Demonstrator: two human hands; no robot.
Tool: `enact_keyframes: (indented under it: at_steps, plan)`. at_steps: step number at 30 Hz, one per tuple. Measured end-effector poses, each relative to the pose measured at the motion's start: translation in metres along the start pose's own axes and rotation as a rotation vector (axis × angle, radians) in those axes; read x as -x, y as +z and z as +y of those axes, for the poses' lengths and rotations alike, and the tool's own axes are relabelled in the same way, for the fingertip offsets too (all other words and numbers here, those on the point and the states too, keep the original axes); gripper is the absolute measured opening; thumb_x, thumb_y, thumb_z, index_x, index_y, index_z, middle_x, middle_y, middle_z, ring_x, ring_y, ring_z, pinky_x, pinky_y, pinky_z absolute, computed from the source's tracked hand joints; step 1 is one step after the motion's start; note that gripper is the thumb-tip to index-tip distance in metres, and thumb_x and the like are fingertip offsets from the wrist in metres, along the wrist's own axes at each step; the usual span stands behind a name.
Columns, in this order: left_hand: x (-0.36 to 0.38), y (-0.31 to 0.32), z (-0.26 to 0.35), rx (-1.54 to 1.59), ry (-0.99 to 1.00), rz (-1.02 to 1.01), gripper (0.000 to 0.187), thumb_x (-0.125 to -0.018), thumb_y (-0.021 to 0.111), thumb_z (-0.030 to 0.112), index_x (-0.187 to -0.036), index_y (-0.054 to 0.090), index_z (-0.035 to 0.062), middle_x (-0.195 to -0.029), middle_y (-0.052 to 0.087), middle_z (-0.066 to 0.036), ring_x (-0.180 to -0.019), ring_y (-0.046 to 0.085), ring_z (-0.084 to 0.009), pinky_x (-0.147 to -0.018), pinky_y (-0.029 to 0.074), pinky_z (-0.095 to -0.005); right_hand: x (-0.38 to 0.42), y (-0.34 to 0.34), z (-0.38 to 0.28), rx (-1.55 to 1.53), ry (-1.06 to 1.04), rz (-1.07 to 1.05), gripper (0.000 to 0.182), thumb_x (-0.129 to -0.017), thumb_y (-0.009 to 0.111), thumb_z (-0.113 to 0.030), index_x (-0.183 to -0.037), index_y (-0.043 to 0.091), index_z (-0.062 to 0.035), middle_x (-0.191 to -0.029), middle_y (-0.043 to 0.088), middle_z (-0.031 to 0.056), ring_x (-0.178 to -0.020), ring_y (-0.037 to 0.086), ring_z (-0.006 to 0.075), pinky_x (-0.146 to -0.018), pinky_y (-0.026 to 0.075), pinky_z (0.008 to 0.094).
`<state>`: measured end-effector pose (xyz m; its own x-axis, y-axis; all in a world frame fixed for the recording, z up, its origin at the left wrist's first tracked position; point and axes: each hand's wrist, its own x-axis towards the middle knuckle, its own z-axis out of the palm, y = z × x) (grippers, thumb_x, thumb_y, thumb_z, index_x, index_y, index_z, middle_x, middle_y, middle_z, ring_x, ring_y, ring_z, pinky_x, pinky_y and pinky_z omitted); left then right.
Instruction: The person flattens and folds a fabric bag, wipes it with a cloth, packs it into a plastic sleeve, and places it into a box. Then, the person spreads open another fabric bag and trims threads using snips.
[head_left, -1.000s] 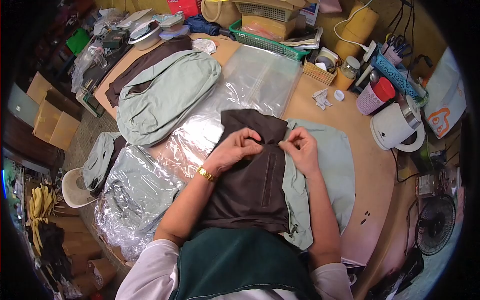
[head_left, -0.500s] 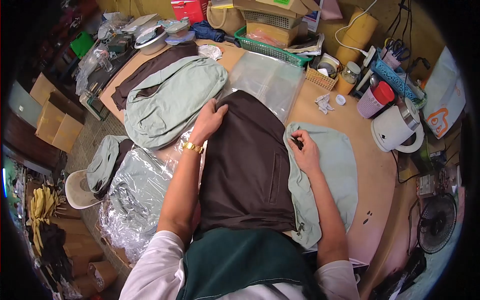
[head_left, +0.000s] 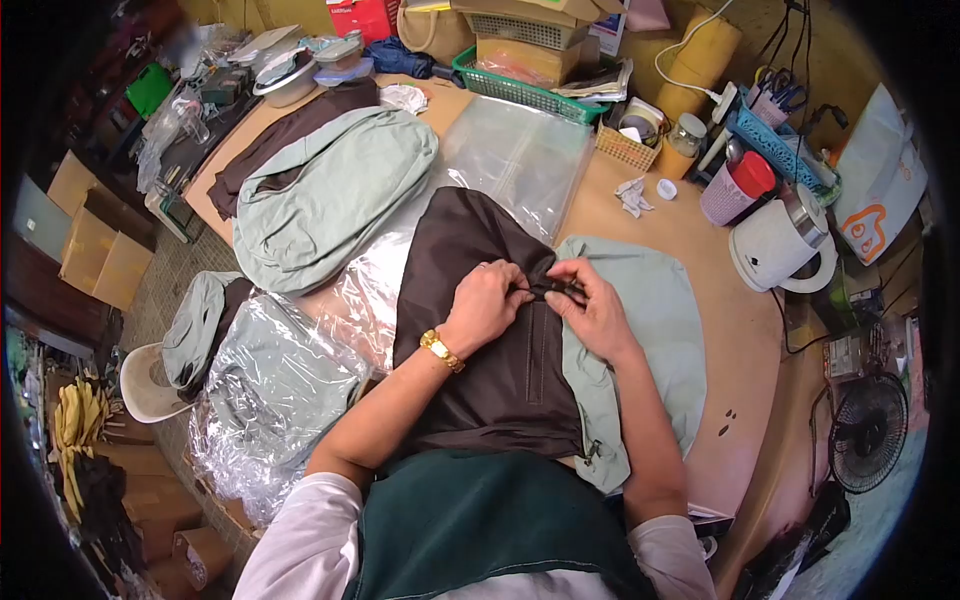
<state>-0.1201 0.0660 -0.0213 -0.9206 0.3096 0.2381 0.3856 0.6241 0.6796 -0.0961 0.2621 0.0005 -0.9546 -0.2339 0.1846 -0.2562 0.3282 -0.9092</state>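
Observation:
A dark brown garment piece (head_left: 460,370) lies before me on the table, with a stitched slit on its right part. My left hand (head_left: 488,305), with a gold watch (head_left: 441,351) at its wrist, pinches a fold of it near the upper end of the slit. Close beside it, my right hand (head_left: 590,308) pinches the gathered brown edge; a small dark item between its fingers is too small to tell. Pale green fabric (head_left: 650,330) lies under and right of my right forearm, with a zipper end at its lower edge.
Pale green and brown garments (head_left: 335,205) lie at the back left, beside clear plastic bags (head_left: 520,150). A white kettle (head_left: 775,250), a purple cup (head_left: 730,190) and a green basket (head_left: 525,92) stand along the back and right. Plastic-wrapped fabric (head_left: 280,380) is at left.
My left hand has moved right and down from the brown piece's upper left edge to beside my right hand. The brown fabric is now bunched between them. The view has shifted slightly.

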Motion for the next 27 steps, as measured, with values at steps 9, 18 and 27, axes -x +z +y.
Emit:
enact_keyframes:
  at_steps: [9,18,27]
  plan:
    - [-0.01,-0.02,-0.025,0.952,-0.337,-0.364,0.031,-0.09,0.07,0.009,-0.112,0.05,0.0006,-0.083,0.066,0.0,-0.076,0.058,-0.0035,-0.071,0.045,-0.0182,0.004,-0.016,-0.018,0.21,-0.032,-0.077,0.023,-0.078,0.076,-0.006,-0.096,0.063,-0.0002,-0.091,0.055,0.0057,-0.08,0.059,0.0156,-0.073,0.051,0.0281]
    - [-0.008,-0.016,-0.024,1.03,-0.347,-0.373,0.032,-0.089,0.071,0.009,-0.111,0.048,0.0019,-0.082,0.066,-0.002,-0.074,0.058,-0.0046,-0.068,0.043,-0.0183,0.002,-0.008,-0.013,0.197,-0.078,-0.072,0.025,-0.074,0.079,-0.002,-0.091,0.06,0.0002,-0.088,0.053,0.0055,-0.078,0.057,0.0152,-0.066,0.05,0.0263]
    - [-0.008,-0.014,-0.025,1.063,-0.368,-0.363,0.032,-0.088,0.07,0.002,-0.109,0.046,0.0006,-0.079,0.065,-0.003,-0.072,0.06,-0.0068,-0.067,0.046,-0.0194,-0.001,-0.005,-0.007,0.142,-0.118,-0.049,0.029,-0.071,0.081,-0.004,-0.087,0.057,-0.0012,-0.082,0.052,0.0041,-0.072,0.053,0.0139,-0.061,0.044,0.0265]
